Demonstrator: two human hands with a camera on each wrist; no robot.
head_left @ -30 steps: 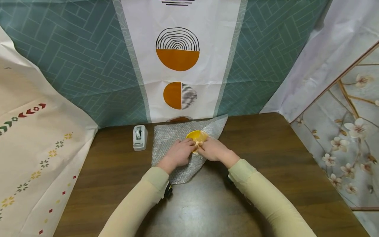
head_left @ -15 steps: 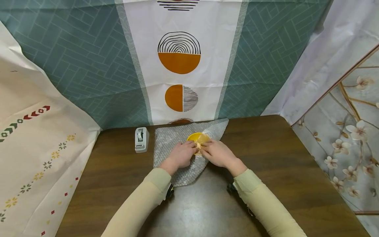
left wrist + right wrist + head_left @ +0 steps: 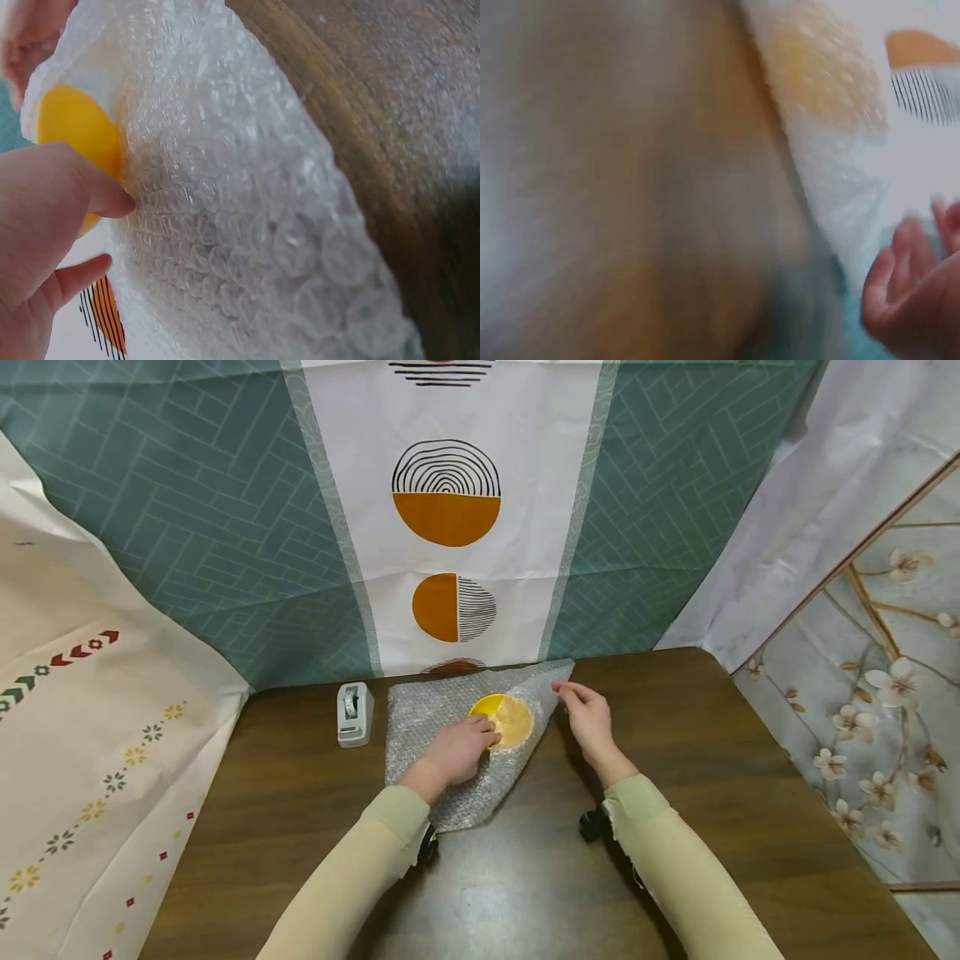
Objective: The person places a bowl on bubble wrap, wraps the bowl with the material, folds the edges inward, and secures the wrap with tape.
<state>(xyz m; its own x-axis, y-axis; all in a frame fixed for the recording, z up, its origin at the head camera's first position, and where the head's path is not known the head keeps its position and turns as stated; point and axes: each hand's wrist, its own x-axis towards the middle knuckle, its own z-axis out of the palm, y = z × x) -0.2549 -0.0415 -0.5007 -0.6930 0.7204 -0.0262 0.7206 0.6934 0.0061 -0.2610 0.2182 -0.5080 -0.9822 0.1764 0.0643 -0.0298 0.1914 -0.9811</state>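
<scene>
Table, left hand down on wrap

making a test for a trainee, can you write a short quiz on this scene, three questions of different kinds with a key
1. Multiple choice: from the person's side, where is the tape dispenser? A) right of the bubble wrap; B) on top of it; C) left of it.
2. True or false: the bubble wrap covers the whole yellow dish.
3. Short answer: which hand is nearer the far right corner of the bubble wrap?

Key: 1: C. 2: False; bare yellow shows on the left side. 3: The right hand; the left hand is at the yellow dish.
</scene>
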